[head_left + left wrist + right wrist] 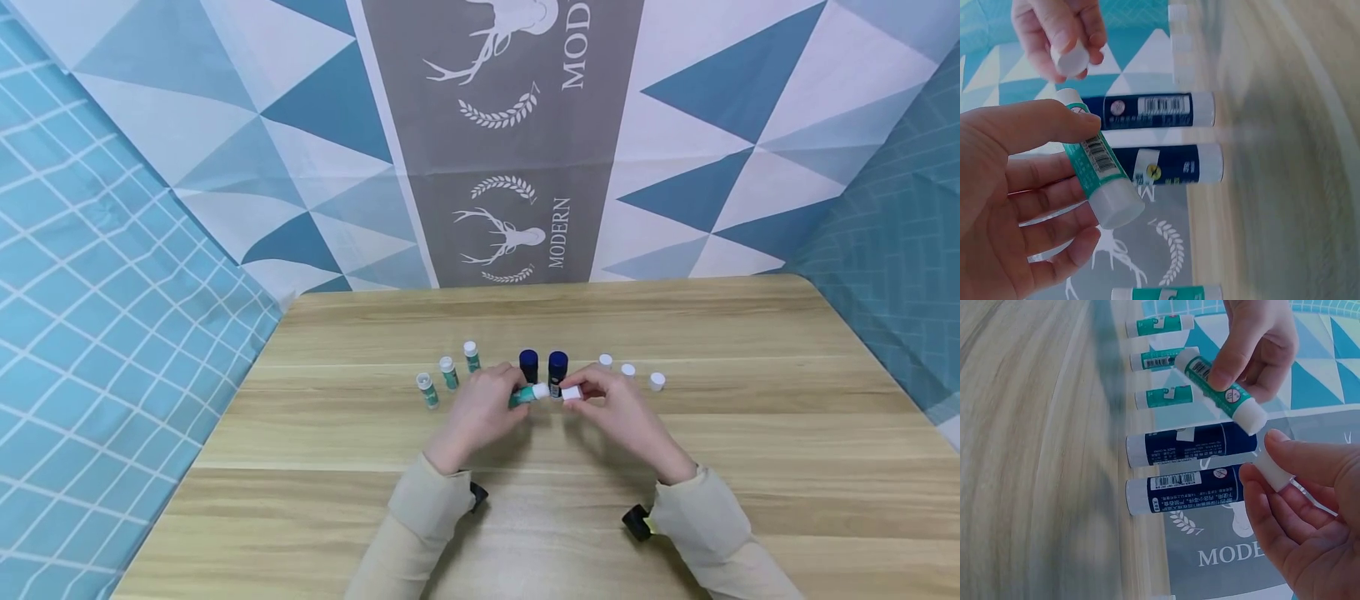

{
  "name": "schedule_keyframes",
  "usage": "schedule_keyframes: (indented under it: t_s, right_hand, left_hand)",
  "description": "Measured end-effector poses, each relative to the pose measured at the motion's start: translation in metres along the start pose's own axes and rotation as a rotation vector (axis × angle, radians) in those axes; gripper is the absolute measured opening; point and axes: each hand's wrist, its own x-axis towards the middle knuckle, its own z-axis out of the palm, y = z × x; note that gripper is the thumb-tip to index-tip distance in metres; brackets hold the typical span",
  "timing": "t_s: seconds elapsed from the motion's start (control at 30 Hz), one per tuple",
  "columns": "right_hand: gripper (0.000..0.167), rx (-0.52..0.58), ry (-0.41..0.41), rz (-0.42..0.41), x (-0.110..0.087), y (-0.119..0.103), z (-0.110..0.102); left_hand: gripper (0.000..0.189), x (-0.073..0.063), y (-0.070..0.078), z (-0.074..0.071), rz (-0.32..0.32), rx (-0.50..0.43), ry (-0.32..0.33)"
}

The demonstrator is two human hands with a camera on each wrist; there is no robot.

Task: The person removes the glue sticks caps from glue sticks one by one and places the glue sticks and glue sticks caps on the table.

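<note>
My left hand [486, 407] grips a small green glue stick [1099, 156] between thumb and fingers, tilted above the table. Its white top end [1250, 417] is bare and points toward the right hand. With thumb and fingertips, my right hand [618, 410] pinches a white cap [1272, 472], a short way apart from that end. Just behind the hands, two larger dark-blue glue sticks [528, 363] [557, 367] stand upright side by side, their blue caps on.
Left of the hands, three green glue sticks [427, 390] [449, 373] [472, 357] stand upright in a slanting row. On the right, three white caps [605, 361] [628, 370] [657, 382] rest on the wooden table [300, 517]. A patterned cloth [510, 167] hangs behind the table.
</note>
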Motion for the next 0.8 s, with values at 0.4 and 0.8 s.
schedule_keyframes:
  t_s: [0.4,0.8]
  right_hand:
    - [0.019,-0.016,0.082,0.053,0.001,0.008,-0.013]
    - [0.022,-0.096,0.178,0.125,0.008,0.023,-0.022]
  left_hand:
    - [0.017,-0.002,-0.017,-0.009,-0.122,-0.078,0.099]
    - [0.016,-0.001,-0.027,0.003,-0.185,-0.132,0.132]
